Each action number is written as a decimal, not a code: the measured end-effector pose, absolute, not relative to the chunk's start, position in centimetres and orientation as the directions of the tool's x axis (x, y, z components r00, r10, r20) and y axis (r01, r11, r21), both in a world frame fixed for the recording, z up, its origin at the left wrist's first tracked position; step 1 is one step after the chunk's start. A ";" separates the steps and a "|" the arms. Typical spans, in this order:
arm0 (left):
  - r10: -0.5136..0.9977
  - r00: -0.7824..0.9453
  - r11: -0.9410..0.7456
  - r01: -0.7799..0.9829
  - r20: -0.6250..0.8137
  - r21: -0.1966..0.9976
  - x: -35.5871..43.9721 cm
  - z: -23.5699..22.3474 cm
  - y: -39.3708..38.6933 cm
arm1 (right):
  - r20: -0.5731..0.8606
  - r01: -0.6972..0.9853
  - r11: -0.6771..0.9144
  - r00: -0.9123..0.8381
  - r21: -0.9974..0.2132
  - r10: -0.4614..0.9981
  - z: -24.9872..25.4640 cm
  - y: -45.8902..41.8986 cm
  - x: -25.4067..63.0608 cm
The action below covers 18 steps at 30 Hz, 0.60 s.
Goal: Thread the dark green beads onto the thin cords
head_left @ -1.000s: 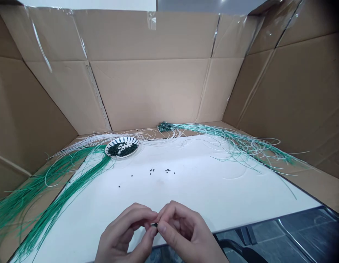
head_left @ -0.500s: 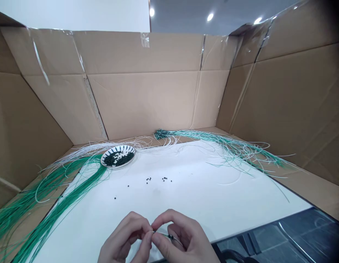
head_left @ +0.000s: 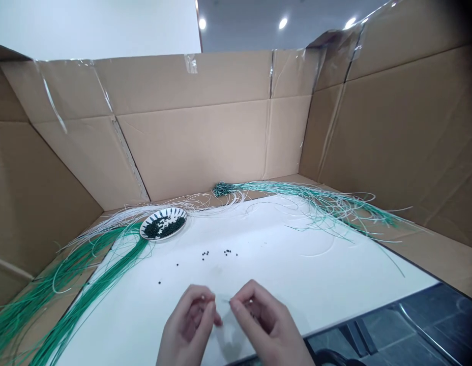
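Note:
My left hand (head_left: 190, 325) and my right hand (head_left: 264, 323) hover close together over the near edge of a white board (head_left: 282, 264). Both are curled into pinches, fingertips a few centimetres apart. A thin pale strand (head_left: 225, 301) seems to run between them; it is too fine to be sure. A few loose dark beads (head_left: 216, 253) lie on the board just beyond the hands. Farther left stands a small striped dish (head_left: 163, 224) filled with dark green beads.
A bundle of green cords (head_left: 76, 284) sweeps along the left, with white cords (head_left: 117, 216) above it. Another green-and-white bundle (head_left: 316, 201) fans out at the back right. Tall cardboard walls (head_left: 205, 137) enclose three sides. A dark floor (head_left: 411, 330) shows at the near right.
My hands have drawn slightly apart; the fingertips that met on a small dark bead now have a gap between them. The camera has tilted upward, showing more ceiling.

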<state>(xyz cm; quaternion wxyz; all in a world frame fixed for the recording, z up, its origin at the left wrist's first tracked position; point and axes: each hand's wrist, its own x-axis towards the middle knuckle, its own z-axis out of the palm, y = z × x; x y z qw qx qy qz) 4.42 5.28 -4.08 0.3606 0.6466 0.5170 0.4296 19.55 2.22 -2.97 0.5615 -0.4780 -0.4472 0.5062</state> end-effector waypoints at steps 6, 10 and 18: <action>0.981 -0.038 -0.098 0.753 0.192 0.651 4.0 -6.1 12.6 | 0.034 -0.118 0.066 0.254 -0.991 0.967 -3.2 2.5 21.8; 0.992 -0.002 -0.071 0.814 0.125 0.576 4.4 -6.2 15.6 | 0.058 -0.082 0.082 0.259 -0.993 0.964 -4.1 2.5 22.6; 0.996 0.053 -0.082 0.801 0.066 0.594 4.1 -6.3 18.0 | 0.054 -0.102 0.082 0.250 -0.991 0.967 -4.5 1.7 24.3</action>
